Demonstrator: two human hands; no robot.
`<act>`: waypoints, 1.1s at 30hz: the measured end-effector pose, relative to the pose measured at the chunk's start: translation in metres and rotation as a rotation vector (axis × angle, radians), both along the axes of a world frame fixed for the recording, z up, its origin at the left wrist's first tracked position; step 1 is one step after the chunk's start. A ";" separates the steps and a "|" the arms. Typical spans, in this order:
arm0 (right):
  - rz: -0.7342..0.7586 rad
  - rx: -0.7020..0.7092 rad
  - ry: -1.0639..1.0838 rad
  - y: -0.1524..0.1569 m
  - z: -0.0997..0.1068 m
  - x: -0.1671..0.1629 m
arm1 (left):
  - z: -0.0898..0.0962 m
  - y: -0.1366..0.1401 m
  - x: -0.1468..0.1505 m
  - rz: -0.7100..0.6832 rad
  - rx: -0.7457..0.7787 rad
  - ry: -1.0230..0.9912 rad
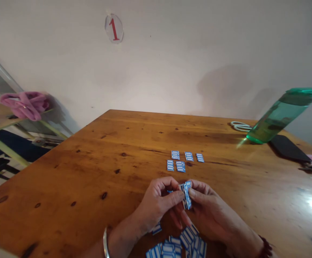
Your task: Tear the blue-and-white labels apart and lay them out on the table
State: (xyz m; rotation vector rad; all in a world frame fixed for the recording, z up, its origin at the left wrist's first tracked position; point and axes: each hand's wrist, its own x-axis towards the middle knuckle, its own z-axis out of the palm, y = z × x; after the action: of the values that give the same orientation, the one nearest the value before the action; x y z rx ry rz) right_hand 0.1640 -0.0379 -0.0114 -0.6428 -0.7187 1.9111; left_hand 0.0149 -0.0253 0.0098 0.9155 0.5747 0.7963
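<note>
Your left hand [158, 201] and right hand [208, 202] both pinch the blue-and-white cards [187, 196] between them, neither clearly nearer. The cards' long axis stands near-upright in view, slightly tilted. Five card groups [180, 166] lie beyond your hands; the loose pile [172, 248] lies nearer you.

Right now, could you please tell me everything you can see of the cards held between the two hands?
The cards are small and flat, blue and white, with pale blocks edged in blue. They look like stiff paper or thin plastic; I cannot tell which. They overlap unevenly in a small bunch over the wooden table, touched by both the left hand and the right hand.
</note>
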 end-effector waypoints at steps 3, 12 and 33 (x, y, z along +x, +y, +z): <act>0.007 -0.002 0.007 0.000 -0.001 0.001 | 0.001 -0.001 0.000 0.005 0.011 0.022; -0.157 0.086 -0.260 0.000 0.012 -0.008 | 0.006 0.003 -0.003 0.132 0.140 0.265; -0.359 0.567 -1.266 0.009 0.019 0.011 | 0.002 0.018 -0.035 -0.051 1.060 1.053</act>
State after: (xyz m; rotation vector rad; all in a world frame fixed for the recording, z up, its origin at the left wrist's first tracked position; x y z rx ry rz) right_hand 0.1755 -0.0292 0.0073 -1.4676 -1.6812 0.7180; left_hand -0.0203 -0.0070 0.0122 2.3709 1.0416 0.4830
